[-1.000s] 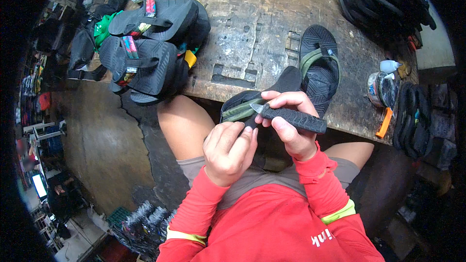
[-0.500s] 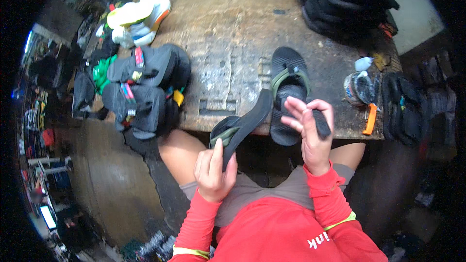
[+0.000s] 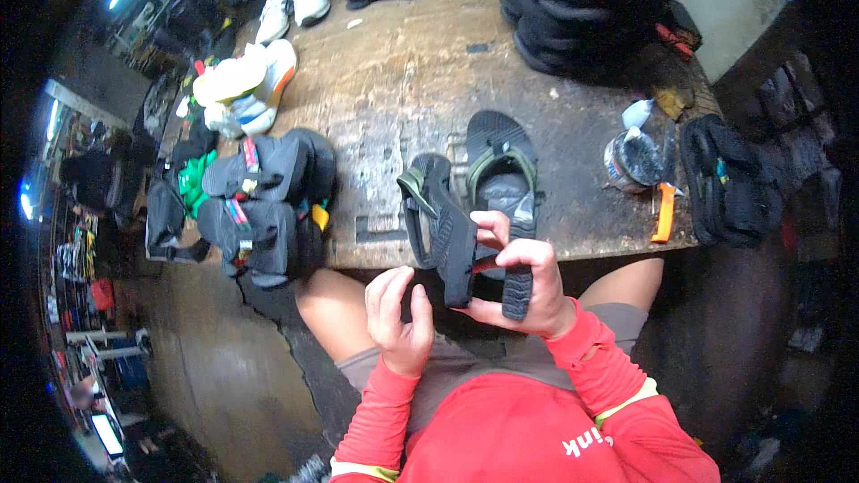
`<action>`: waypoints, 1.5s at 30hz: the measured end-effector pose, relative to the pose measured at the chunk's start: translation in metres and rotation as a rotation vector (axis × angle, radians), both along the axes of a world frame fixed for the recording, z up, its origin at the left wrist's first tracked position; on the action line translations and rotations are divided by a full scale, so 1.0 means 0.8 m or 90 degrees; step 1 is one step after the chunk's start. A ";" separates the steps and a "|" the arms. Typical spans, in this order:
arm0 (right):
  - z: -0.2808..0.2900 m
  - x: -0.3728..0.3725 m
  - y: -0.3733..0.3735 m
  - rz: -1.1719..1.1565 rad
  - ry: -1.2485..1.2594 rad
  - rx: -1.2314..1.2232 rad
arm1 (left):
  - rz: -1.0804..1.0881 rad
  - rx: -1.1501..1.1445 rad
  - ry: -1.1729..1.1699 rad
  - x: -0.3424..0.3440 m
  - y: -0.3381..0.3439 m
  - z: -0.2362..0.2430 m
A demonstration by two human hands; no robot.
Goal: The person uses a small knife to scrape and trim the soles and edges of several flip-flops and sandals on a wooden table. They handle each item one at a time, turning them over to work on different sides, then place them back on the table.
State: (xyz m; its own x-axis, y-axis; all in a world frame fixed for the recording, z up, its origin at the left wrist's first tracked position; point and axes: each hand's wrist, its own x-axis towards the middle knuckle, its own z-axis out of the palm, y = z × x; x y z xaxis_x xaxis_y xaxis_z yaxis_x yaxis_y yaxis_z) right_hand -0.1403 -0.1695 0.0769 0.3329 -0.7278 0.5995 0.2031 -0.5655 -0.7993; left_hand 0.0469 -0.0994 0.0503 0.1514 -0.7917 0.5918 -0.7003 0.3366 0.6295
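Note:
A black sandal [image 3: 460, 246] with olive-green straps stands tilted on edge at the table's near edge, its toe pointing away from me. My right hand [image 3: 537, 291] grips it near the heel, between thumb and fingers. The same hand also holds a short black piece with a ridged face [image 3: 517, 292], tucked against the palm; its exact kind is unclear. Left of the heel, my left hand [image 3: 400, 320] is open, fingers curved and apart, touching nothing. A matching sandal [image 3: 501, 145] lies sole down just beyond my right hand, which partly covers its heel end.
Stacked grey sandals [image 3: 268, 206] sit at the table's left, with white shoes [image 3: 250, 80] behind. Tall piles of black footwear [image 3: 582, 9] stand at the back. An open can [image 3: 629, 161], an orange-handled tool [image 3: 664, 213] and more black sandals [image 3: 732, 183] are on the right.
The sandal has passed from my left hand to my right and turned, toe away. My left hand has let go. The right hand has moved left, keeping the black piece.

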 end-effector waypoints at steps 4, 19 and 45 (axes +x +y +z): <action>-0.029 -0.004 0.030 0.013 0.037 -0.020 | -0.007 0.169 0.324 -0.008 0.029 0.029; -0.037 -0.010 0.062 -0.032 0.082 -0.018 | -0.088 0.193 0.408 -0.026 0.027 0.080; -0.005 -0.004 0.080 -0.047 0.141 0.015 | -0.258 0.141 -0.181 0.009 0.024 0.127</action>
